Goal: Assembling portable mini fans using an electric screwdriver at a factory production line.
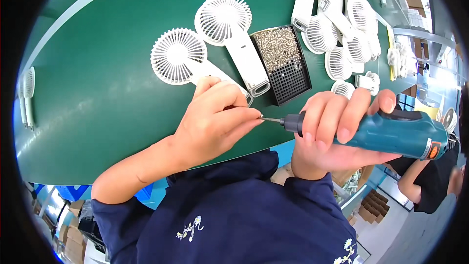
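The electric screwdriver (391, 134) lies level in the closed right hand (337, 132), its bit tip meeting the pinched fingertips of the left hand (215, 122), which appear to grip a small screw too tiny to confirm. The step in hand looks like loading a screw onto the bit. Beyond the left hand lie two white handheld fans (178, 58) and a black screw tray (283, 63); the next move calls for a steady, square seating.

Bright, even light — sharp centre, fisheye-bent, dark rim.
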Demonstrator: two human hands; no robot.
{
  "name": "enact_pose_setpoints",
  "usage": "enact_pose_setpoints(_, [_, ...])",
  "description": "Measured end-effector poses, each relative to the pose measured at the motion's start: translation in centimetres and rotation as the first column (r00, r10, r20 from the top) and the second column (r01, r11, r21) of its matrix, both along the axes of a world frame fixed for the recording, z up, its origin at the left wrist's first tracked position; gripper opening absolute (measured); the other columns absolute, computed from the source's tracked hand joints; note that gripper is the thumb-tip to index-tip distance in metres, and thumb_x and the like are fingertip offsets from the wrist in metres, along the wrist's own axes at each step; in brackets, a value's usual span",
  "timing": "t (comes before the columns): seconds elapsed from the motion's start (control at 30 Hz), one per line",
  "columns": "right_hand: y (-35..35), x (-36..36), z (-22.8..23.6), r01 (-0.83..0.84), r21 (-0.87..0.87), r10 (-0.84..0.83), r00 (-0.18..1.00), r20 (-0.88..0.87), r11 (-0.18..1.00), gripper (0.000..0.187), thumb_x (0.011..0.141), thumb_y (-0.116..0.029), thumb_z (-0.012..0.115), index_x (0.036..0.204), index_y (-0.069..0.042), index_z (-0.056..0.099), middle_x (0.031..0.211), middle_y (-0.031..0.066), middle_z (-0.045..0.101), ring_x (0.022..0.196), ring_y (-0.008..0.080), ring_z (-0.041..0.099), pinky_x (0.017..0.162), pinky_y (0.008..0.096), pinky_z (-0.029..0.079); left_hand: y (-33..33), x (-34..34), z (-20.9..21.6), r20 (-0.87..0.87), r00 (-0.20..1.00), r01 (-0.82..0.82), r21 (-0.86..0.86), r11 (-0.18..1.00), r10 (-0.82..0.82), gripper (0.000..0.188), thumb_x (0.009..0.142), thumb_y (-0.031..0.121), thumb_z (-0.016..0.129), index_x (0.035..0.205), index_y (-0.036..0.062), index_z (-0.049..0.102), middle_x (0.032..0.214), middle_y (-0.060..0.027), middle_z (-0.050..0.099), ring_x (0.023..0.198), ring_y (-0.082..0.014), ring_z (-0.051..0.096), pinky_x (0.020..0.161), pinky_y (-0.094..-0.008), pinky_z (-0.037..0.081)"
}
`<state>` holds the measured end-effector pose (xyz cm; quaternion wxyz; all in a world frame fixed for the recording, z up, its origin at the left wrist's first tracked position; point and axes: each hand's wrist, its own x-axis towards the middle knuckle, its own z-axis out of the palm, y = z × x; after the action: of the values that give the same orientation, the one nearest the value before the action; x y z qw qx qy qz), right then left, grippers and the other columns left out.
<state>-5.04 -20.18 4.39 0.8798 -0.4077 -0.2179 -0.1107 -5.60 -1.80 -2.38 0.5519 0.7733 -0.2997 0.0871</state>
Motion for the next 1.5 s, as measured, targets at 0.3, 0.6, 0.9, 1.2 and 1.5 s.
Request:
enact_pose_setpoints(0.3, [1.8, 0.1, -2.0, 0.069, -0.113, -0.045, 0.979, 0.201, 0.991, 0.073, 0.09, -0.068, 0.053, 0.126, -0.006, 0.038, 0.076, 0.0167, 0.057, 0.053, 0.0259, 0.056, 0.047, 0.0385, 0.049, 3.0, 0.6, 2.1, 0.153, 0.986, -0.138, 0.48, 0.866, 0.073, 0.06, 0.064, 0.027, 0.083, 0.119, 0.012, 0.065, 0.111, -0.006, 0.06, 0.11, -0.026, 0.054, 0.096, -0.0441, 0.035])
enact_pose_setpoints(0.6, [1.5, 0.6, -2.0, -0.056, -0.194, 0.072, 0.994, 0.078, 0.979, 0.074, 0.088, -0.072, 0.053, 0.127, -0.01, 0.039, 0.079, 0.0156, 0.055, 0.059, 0.028, 0.057, 0.054, 0.0417, 0.049, 3.2, 0.6, 0.2, 0.176, 0.981, -0.162, 0.538, 0.827, 0.078, 0.05, 0.07, 0.024, 0.08, 0.117, 0.014, 0.065, 0.121, -0.0021, 0.061, 0.13, -0.0265, 0.048, 0.113, -0.0555, 0.021])
enact_pose_setpoints(0.9, [1.8, 0.7, -2.5, -0.014, -0.17, 0.023, 0.999, 0.047, 0.985, 0.077, 0.086, -0.073, 0.053, 0.127, -0.01, 0.04, 0.08, 0.0152, 0.054, 0.059, 0.0276, 0.056, 0.054, 0.0416, 0.049, 3.2, 0.6, 0.1, 0.172, 0.981, -0.169, 0.514, 0.841, 0.092, 0.052, 0.068, 0.023, 0.08, 0.116, 0.013, 0.065, 0.119, -0.0024, 0.062, 0.129, -0.0265, 0.049, 0.113, -0.056, 0.021])
enact_pose_setpoints(1.2, [2.1, 0.2, -2.3, 0.013, -0.255, 0.006, 0.997, 0.077, 0.967, 0.071, 0.089, -0.071, 0.051, 0.124, -0.01, 0.044, 0.075, 0.015, 0.056, 0.054, 0.0278, 0.056, 0.051, 0.0419, 0.049, 3.0, 0.6, 0.1, 0.176, 0.979, -0.177, 0.518, 0.837, 0.099, 0.051, 0.067, 0.023, 0.08, 0.115, 0.0133, 0.066, 0.118, -0.0018, 0.062, 0.128, -0.0258, 0.05, 0.112, -0.0562, 0.022])
enact_pose_setpoints(1.5, [1.6, 1.3, -2.4, -0.023, -0.182, 0.05, 0.988, 0.146, 0.983, 0.066, 0.091, -0.067, 0.051, 0.132, -0.016, 0.043, 0.083, 0.0152, 0.055, 0.058, 0.0289, 0.056, 0.055, 0.0428, 0.048, 4.7, 1.1, 0.9, 0.181, 0.977, -0.193, 0.554, 0.81, 0.109, 0.05, 0.065, 0.023, 0.081, 0.112, 0.0155, 0.067, 0.114, 0.0005, 0.062, 0.124, -0.0237, 0.052, 0.111, -0.0543, 0.022])
